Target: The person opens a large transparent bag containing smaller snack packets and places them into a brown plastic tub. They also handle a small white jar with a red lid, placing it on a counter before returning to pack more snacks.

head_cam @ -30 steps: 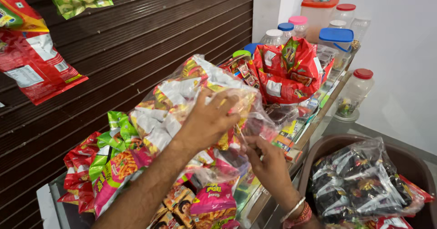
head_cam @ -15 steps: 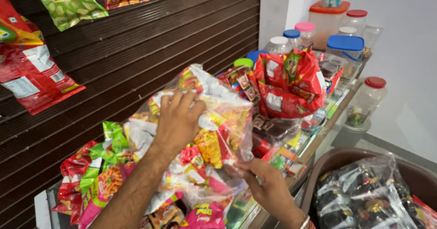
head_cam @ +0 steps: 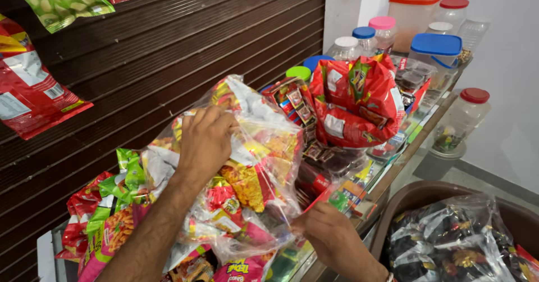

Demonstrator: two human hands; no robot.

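- Our left hand [head_cam: 205, 141] grips the top of a clear plastic bag of snack packets [head_cam: 247, 175], fingers clenched into the crumpled film at the middle of the counter.
- Our right hand [head_cam: 328, 234] pinches the bag's lower edge at about 5 o'clock from the left.
- At 1 o'clock, just beside the bag, stands a red snack bundle [head_cam: 356, 102], crowding that side.
- Beyond it, lidded plastic jars [head_cam: 387, 29] line the counter's far end.
- At 4 o'clock a brown tub [head_cam: 426, 195] holds a bag of dark packets [head_cam: 455, 242].
- Packets [head_cam: 33, 97] hang on the shutter at 10 o'clock.
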